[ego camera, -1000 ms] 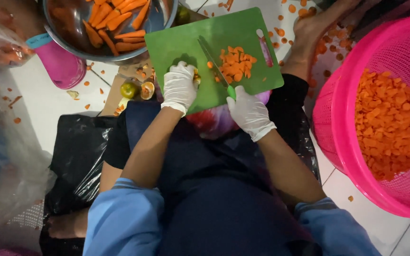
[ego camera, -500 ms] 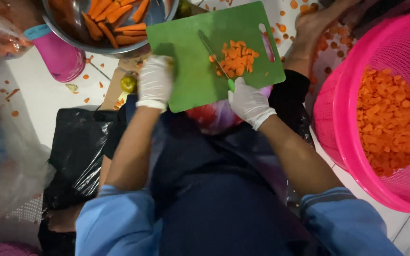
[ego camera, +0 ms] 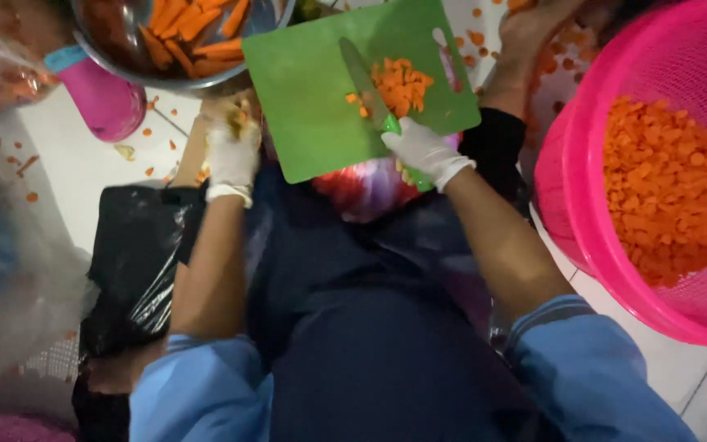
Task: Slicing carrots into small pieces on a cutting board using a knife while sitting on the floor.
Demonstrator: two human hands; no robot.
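A green cutting board [ego camera: 312,90] rests on my lap with a small heap of diced carrot [ego camera: 398,84] on it. My right hand [ego camera: 423,151], in a white glove, grips a green-handled knife [ego camera: 366,78] whose blade lies across the board beside the heap. Off the board's left edge, my gloved left hand [ego camera: 232,151] hovers over the floor scraps just below a steel bowl [ego camera: 173,78] of peeled carrot sticks; its fingers are curled and blurred, and I cannot tell whether they hold anything.
A pink basket [ego camera: 615,164] full of diced carrot stands at the right. A pink cup [ego camera: 104,98] sits left of the bowl. A black plastic bag [ego camera: 137,254] lies by my left knee. Carrot bits dot the white floor. Another person's hand [ego camera: 533,37] reaches in at the top.
My left hand has left the cutting board and moved left and down to the floor beside the steel bowl. The right hand stays on the knife at the board.
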